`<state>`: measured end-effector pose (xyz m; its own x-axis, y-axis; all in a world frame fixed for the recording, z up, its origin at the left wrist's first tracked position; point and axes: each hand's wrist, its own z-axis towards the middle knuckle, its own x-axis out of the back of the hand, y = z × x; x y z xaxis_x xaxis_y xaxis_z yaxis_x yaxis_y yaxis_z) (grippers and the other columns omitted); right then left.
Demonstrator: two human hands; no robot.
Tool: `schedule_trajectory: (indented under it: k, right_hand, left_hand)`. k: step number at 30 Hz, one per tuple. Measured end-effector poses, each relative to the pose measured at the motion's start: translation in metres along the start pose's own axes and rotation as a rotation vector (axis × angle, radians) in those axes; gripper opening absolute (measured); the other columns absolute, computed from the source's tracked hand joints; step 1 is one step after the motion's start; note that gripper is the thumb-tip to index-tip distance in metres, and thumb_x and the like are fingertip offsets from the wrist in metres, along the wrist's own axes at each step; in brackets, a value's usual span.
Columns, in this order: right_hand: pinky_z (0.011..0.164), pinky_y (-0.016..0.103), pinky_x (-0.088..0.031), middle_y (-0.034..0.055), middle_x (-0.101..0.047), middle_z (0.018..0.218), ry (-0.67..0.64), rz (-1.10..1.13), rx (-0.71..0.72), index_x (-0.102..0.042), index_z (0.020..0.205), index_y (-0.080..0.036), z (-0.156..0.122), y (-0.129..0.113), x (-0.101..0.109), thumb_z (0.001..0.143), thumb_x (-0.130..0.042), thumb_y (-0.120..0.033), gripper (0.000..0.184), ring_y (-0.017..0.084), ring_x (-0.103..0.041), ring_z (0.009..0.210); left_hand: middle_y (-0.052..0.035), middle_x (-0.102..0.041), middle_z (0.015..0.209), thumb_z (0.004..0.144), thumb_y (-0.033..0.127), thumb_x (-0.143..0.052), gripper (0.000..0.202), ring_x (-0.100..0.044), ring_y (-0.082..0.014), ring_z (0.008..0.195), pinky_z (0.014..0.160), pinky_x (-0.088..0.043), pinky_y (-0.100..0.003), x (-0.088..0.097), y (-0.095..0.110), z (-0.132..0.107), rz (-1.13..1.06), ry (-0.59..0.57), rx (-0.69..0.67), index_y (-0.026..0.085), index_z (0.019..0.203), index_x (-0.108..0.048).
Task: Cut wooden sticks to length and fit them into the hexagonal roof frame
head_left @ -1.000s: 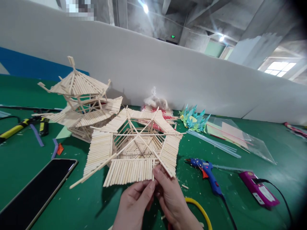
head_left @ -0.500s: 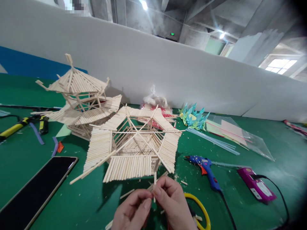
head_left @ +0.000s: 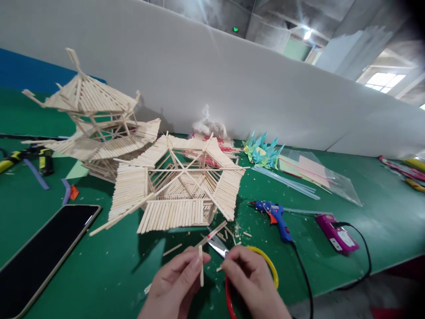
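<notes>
My left hand [head_left: 175, 281] pinches a short wooden stick [head_left: 201, 268] upright between thumb and forefinger. Close by, my right hand [head_left: 250, 274] has thumb and fingertips together, with the pale end of a small stick piece [head_left: 219, 268] showing at them. Beneath the right hand lie scissors with metal blades [head_left: 217, 246] and red and yellow handles [head_left: 272, 268], partly hidden by it. Beyond both hands stands a six-sided stick roof frame [head_left: 171, 215] with slatted panels and crossing sticks over its open middle.
A finished-looking stick pavilion [head_left: 89, 95] stands at the left, behind a phone [head_left: 49, 257]. To the right lie a blue glue gun [head_left: 277, 219], a purple corded box [head_left: 337, 232] and clear glue sticks [head_left: 285, 182]. Teal folded paper [head_left: 264, 150] sits near the white partition [head_left: 232, 84].
My hands have moved apart; the upright stick, earlier at the right fingertips, is now in the left hand. The scissors' blades have come into sight. The view has shifted slightly.
</notes>
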<state>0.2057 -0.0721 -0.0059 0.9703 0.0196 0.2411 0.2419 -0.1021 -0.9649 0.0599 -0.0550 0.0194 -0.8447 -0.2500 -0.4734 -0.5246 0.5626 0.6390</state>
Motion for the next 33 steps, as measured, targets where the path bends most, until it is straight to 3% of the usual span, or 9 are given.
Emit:
schedule_trajectory:
  k: [3, 7, 11, 14, 18, 23, 26, 33]
  right_hand:
    - [0.058, 0.025, -0.040, 0.0010, -0.053, 0.069, 0.143, -0.367, 0.018, -0.054, 0.081, -0.019, -0.011, 0.019, 0.034, 0.083, -0.045, -0.028, 0.012, 0.015, -0.050, 0.062]
    - [0.078, 0.034, -0.041, 0.0104, -0.055, 0.096, 0.059, -0.713, 0.051, -0.051, 0.098, -0.016, -0.022, 0.036, 0.060, 0.079, -0.041, -0.015, 0.021, 0.022, -0.053, 0.090]
    - [0.077, 0.037, -0.042, 0.0107, -0.057, 0.096, -0.077, -0.875, -0.007, -0.053, 0.101, -0.016, -0.023, 0.025, 0.057, 0.076, -0.041, -0.013, 0.028, 0.024, -0.054, 0.089]
    - [0.073, 0.036, -0.043, 0.0101, -0.058, 0.093, -0.147, -0.949, -0.037, -0.054, 0.101, -0.016, -0.018, 0.013, 0.052, 0.071, -0.047, -0.015, 0.031, 0.026, -0.055, 0.085]
    - [0.068, 0.035, -0.043, 0.0113, -0.059, 0.087, -0.182, -1.075, -0.033, -0.055, 0.093, -0.014, -0.012, 0.012, 0.049, 0.073, -0.041, -0.011, 0.025, 0.026, -0.057, 0.079]
    - [0.063, 0.033, -0.044, 0.0115, -0.056, 0.089, -0.200, -1.157, -0.016, -0.053, 0.094, -0.013, -0.007, 0.008, 0.052, 0.074, -0.038, -0.009, 0.026, 0.024, -0.060, 0.073]
    - [0.061, 0.033, -0.045, 0.0113, -0.053, 0.093, -0.183, -1.166, 0.004, -0.052, 0.095, -0.014, -0.008, -0.002, 0.063, 0.075, -0.036, -0.009, 0.026, 0.022, -0.060, 0.069]
    - [0.077, 0.033, -0.046, 0.0079, -0.060, 0.099, -0.160, -0.981, -0.023, -0.056, 0.102, -0.023, -0.022, -0.023, 0.106, 0.072, -0.042, -0.014, 0.034, 0.022, -0.060, 0.087]
  left_hand:
    - [0.0026, -0.059, 0.054, 0.051, 0.033, -0.079, 0.021, -0.046, -0.0102, 0.054, 0.053, -0.042, -0.017, 0.005, 0.002, 0.003, 0.046, 0.009, -0.028, 0.019, 0.066, -0.073]
    - [0.0000, -0.060, 0.056, 0.057, 0.030, -0.074, 0.014, -0.046, -0.0121, 0.056, 0.055, -0.043, -0.021, 0.010, 0.001, 0.006, 0.048, -0.072, -0.015, 0.017, 0.060, -0.071]
    - [-0.0010, -0.062, 0.061, 0.064, 0.024, -0.070, 0.010, -0.049, -0.0117, 0.057, 0.056, -0.044, -0.021, 0.016, -0.002, 0.007, 0.008, -0.081, -0.024, 0.015, 0.066, -0.071]
    - [-0.0016, -0.065, 0.063, 0.069, 0.021, -0.066, 0.008, -0.054, -0.0120, 0.061, 0.060, -0.045, -0.021, 0.020, -0.003, 0.009, 0.003, -0.051, -0.053, 0.015, 0.068, -0.071]
    - [-0.0072, -0.071, 0.075, 0.067, 0.020, -0.067, 0.008, -0.061, -0.0186, 0.074, 0.076, -0.046, -0.029, 0.018, -0.004, 0.015, 0.015, -0.059, -0.032, 0.014, 0.066, -0.071]
    - [-0.0065, -0.074, 0.071, 0.066, 0.018, -0.067, 0.007, -0.063, -0.0198, 0.081, 0.085, -0.043, -0.030, 0.013, -0.008, 0.027, -0.006, -0.077, -0.055, 0.016, 0.060, -0.071]
    - [-0.0057, -0.074, 0.070, 0.067, 0.018, -0.067, 0.008, -0.063, -0.0185, 0.081, 0.085, -0.042, -0.028, 0.013, -0.010, 0.033, -0.023, -0.081, -0.071, 0.017, 0.061, -0.071]
    - [-0.0055, -0.074, 0.071, 0.067, 0.017, -0.067, 0.005, -0.063, -0.0188, 0.079, 0.082, -0.043, -0.028, 0.014, -0.012, 0.036, -0.046, -0.067, -0.096, 0.017, 0.064, -0.072]
